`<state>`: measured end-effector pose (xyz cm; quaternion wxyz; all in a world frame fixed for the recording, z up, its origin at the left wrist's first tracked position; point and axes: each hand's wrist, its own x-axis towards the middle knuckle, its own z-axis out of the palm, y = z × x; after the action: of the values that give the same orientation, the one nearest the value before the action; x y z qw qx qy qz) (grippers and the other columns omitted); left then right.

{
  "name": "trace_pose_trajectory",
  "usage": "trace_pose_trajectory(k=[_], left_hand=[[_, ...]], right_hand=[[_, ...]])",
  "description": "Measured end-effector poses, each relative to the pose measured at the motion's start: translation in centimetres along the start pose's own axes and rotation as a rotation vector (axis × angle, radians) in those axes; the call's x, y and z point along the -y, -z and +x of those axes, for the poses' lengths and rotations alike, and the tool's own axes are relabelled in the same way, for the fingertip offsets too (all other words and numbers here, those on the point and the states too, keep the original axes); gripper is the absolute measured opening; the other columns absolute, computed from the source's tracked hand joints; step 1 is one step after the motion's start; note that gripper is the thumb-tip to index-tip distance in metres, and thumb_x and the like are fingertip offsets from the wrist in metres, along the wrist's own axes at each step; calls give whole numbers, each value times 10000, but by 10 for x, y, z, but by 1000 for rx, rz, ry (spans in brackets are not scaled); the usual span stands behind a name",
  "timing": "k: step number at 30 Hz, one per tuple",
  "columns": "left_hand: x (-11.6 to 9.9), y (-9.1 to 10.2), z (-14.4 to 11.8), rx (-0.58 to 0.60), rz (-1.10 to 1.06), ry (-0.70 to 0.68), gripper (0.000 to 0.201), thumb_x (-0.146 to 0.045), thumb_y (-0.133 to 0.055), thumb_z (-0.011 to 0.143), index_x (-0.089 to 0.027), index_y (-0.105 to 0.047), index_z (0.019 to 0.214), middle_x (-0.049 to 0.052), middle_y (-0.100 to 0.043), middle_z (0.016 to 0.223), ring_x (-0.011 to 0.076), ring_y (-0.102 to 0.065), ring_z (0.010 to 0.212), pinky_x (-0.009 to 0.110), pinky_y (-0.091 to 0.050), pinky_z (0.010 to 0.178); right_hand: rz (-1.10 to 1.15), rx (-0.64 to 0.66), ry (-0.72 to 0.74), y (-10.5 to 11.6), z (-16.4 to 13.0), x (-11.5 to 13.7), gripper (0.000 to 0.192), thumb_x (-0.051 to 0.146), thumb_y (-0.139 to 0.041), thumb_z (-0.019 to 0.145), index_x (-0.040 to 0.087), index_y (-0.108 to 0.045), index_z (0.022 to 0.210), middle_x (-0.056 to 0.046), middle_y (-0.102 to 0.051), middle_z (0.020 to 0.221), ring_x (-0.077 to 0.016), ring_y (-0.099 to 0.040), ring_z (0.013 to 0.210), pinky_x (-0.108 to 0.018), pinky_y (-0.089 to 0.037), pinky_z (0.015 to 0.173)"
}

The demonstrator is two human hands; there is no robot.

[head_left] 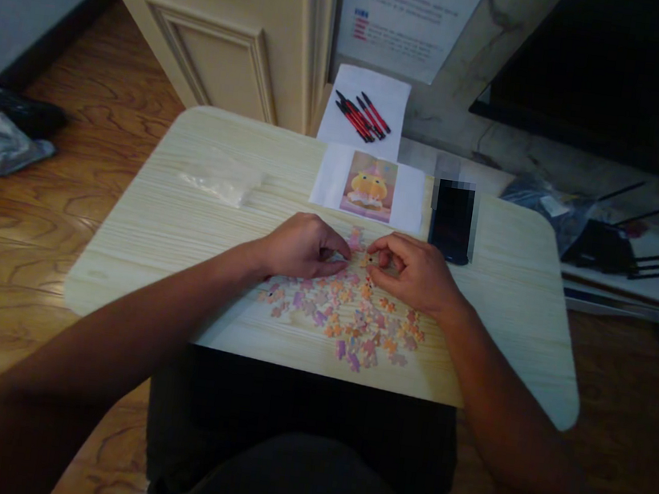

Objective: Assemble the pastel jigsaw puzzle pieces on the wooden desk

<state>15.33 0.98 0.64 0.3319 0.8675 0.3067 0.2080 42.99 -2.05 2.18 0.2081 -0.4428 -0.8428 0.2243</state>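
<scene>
Loose jigsaw puzzle pieces (359, 324) in orange, pink and purple lie scattered on the pale wooden table (143, 230). My right hand (417, 273) pinches a small puzzle piece (370, 260) with a dark spot between thumb and fingertips. Just across from it, my left hand (302, 247) has its thumb and index finger curled together; whatever is between the tips is too small to make out. A few pink pieces (357, 237) stand slightly beyond the fingertips. Farther back, a sheet with a printed picture (369, 186) of a yellow figure in a pink hat lies flat.
A dark phone (452, 223) lies right of the picture sheet. A clear plastic bag (222, 181) rests at the table's left. Several red and black pens (362, 116) lie on white paper beyond the table's far edge. A cabinet door (223, 39) stands behind.
</scene>
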Motion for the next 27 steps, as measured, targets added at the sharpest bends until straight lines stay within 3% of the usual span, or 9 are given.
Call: trace_pose_trajectory(k=[7, 27], left_hand=[[0, 0, 0, 4, 16, -6, 223, -316, -734, 902, -197, -902, 988, -10, -735, 635, 112, -594, 525, 242, -369, 569], [3, -2, -1, 10, -6, -27, 241, -329, -688, 932, -187, -884, 928, -9, -737, 643, 102, -594, 518, 241, -373, 563]], right_hand=[[-37, 19, 24, 0, -1, -2, 87, 205, -735, 870, 231, -754, 951, -9, -759, 847, -190, -695, 761, -326, -493, 737], [-79, 23, -6, 2, -1, -1, 167, 193, -730, 861, 232, -784, 1014, -5, -774, 873, -190, -707, 777, -323, -493, 755]])
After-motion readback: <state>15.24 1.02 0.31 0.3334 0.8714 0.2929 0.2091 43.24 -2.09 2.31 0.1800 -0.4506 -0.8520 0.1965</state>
